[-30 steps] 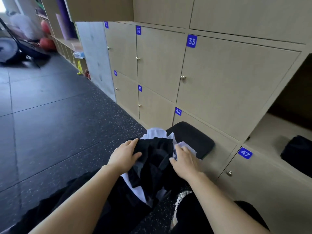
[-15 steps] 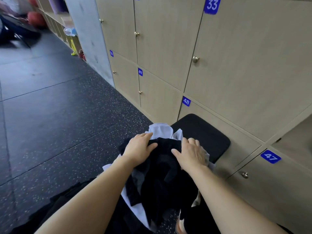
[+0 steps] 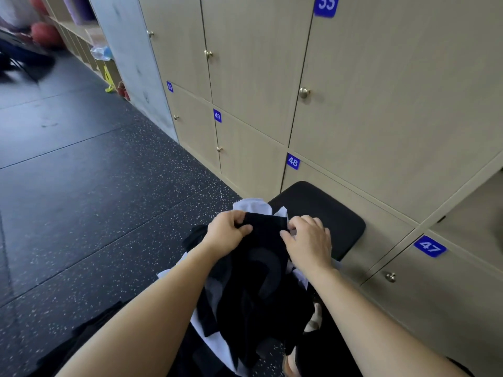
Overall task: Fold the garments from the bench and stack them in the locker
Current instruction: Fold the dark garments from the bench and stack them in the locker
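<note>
A crumpled black garment (image 3: 261, 273) lies on top of a white garment (image 3: 251, 206) on the near end of a black padded bench (image 3: 326, 213). My left hand (image 3: 227, 234) pinches the black garment's far edge at its left corner. My right hand (image 3: 310, 243) grips the same edge at the right corner. The edge is stretched straight between both hands. An open locker compartment (image 3: 479, 210) shows at the right edge, its inside mostly out of view.
Closed wooden lockers numbered 33 (image 3: 326, 5), 48 (image 3: 293, 161), 49 (image 3: 217, 115) and 47 (image 3: 430, 246) line the wall behind the bench. Dark speckled floor (image 3: 89, 202) spreads to the left. Shelves with balls and clutter (image 3: 46, 34) stand far left.
Both hands shifted to the black garment's far edge and closed on its corners, pulling it straight. The camera tilted down and closer.
</note>
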Motion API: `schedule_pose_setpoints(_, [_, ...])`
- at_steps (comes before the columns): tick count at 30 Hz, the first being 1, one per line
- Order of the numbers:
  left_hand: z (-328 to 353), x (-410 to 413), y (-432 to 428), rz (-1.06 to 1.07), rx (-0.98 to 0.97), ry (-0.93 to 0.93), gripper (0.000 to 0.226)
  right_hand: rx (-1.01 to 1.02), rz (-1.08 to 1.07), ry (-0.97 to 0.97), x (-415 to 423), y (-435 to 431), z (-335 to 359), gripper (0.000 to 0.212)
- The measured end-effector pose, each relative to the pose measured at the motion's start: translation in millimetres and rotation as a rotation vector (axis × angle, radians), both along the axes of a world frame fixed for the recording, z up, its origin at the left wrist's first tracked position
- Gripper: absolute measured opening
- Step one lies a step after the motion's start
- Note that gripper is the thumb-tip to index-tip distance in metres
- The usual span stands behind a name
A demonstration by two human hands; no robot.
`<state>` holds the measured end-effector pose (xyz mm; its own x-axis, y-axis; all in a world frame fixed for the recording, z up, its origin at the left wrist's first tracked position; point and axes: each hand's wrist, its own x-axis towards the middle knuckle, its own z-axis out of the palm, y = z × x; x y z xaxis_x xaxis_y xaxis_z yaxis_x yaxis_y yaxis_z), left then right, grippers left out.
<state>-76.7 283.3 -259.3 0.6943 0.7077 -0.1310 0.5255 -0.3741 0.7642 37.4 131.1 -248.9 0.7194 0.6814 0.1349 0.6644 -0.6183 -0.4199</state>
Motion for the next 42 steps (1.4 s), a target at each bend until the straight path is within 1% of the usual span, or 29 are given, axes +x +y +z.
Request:
schedule_pose_setpoints(1, [6.6, -2.0, -1.1, -0.001, -0.044, -0.065, 0.042, 0.059, -0.009, 0.042, 0.0, -4.0, 7.8, 0.014])
schedule_pose_setpoints(2, [15.5, -4.5, -3.7, -0.008, -0.073, -0.117, 0.045, 0.110, -0.014, 0.092, 0.3, -8.5, 16.4, 0.014])
schedule_pose_setpoints(6, [63.1, -12.9, -18.9, -0.069, -0.144, -0.265, 0.047, 0.236, 0.017, 0.195, -2.4, -26.3, 54.7, 0.011])
schedule_pose_setpoints(12, [125.2, -24.9, -36.1, -0.083, -0.186, -0.410, 0.035, 0.429, 0.036, 0.219, -10.8, -41.9, 113.2, 0.010])
schedule_pose_setpoints(15, [159.1, -29.8, -47.3, -0.109, -0.166, -0.468, 0.047, 0.513, 0.040, 0.221, -11.3, -51.0, 147.4, 0.010])
schedule_pose_setpoints(16, [170.7, -30.5, -50.6, -0.125, -0.155, -0.489, 0.043, 0.546, 0.042, 0.215, -11.3, -54.9, 159.6, 0.012])
schedule_pose_setpoints(18, [194.4, -29.3, -57.7, -0.146, -0.136, -0.530, 0.028, 0.604, 0.047, 0.197, -11.2, -64.2, 184.4, 0.020])
schedule_pose_setpoints(20, [219.4, -26.9, -66.7, -0.155, -0.104, -0.561, 0.023, 0.656, 0.050, 0.194, -9.8, -74.1, 208.0, 0.026])
schedule_pose_setpoints(21, [231.8, -24.8, -72.0, -0.161, -0.099, -0.585, 0.022, 0.678, 0.052, 0.193, -8.7, -79.4, 219.7, 0.025])
schedule_pose_setpoints(24, [265.3, -16.7, -88.8, -0.193, -0.110, -0.668, 0.021, 0.735, 0.053, 0.206, -4.3, -94.3, 252.2, 0.012])
schedule_pose_setpoints(27, [293.8, -8.0, -104.7, -0.246, -0.127, -0.720, 0.021, 0.836, 0.072, 0.253, -0.7, -108.4, 284.2, 0.008])
schedule_pose_setpoints(28, [302.3, -4.4, -109.3, -0.251, -0.149, -0.745, 0.024, 0.875, 0.083, 0.261, -0.2, -113.5, 294.5, 0.008])
schedule_pose_setpoints(30, [321.0, 1.8, -120.4, -0.233, -0.202, -0.797, 0.039, 0.943, 0.108, 0.265, 0.3, -124.8, 313.1, 0.008])
schedule_pose_setpoints(32, [336.6, 9.7, -129.5, -0.196, -0.259, -0.850, 0.042, 0.994, 0.137, 0.287, 0.3, -136.7, 326.0, 0.009])
schedule_pose_setpoints(34, [349.6, 19.4, -137.7, -0.178, -0.312, -0.895, 0.037, 0.983, 0.189, 0.396, 4.9, -148.1, 330.1, 0.014])
schedule_pose_setpoints(35, [355.6, 23.7, -141.9, -0.172, -0.336, -0.913, 0.033, 0.917, 0.213, 0.465, 7.3, -153.0, 329.6, 0.018])
schedule_pose_setpoints(36, [360.3, 27.8, -145.4, -0.168, -0.357, -0.925, 0.028, 0.806, 0.230, 0.511, 11.2, -156.3, 326.6, 0.020])
schedule_pose_setpoints(37, [363.5, 32.2, -147.8, -0.166, -0.377, -0.936, 0.025, 0.691, 0.237, 0.534, 14.4, -158.8, 322.6, 0.020])
schedule_pose_setpoints(38, [365.9, 36.8, -149.3, -0.160, -0.391, -0.939, 0.024, 0.622, 0.231, 0.536, 18.7, -160.2, 317.4, 0.017])
schedule_pose_setpoints(39, [366.7, 41.4, -148.4, -0.151, -0.398, -0.936, 0.023, 0.618, 0.215, 0.536, 22.3, -161.3, 314.0, 0.016])
schedule_pose_setpoints(41, [365.7, 48.2, -146.1, -0.140, -0.419, -0.904, 0.027, 0.714, 0.193, 0.550, 28.1, -163.4, 311.4, 0.018])
schedule_pose_setpoints(42, [363.2, 51.0, -144.7, -0.150, -0.442, -0.863, 0.033, 0.756, 0.193, 0.559, 29.5, -164.8, 312.2, 0.017])
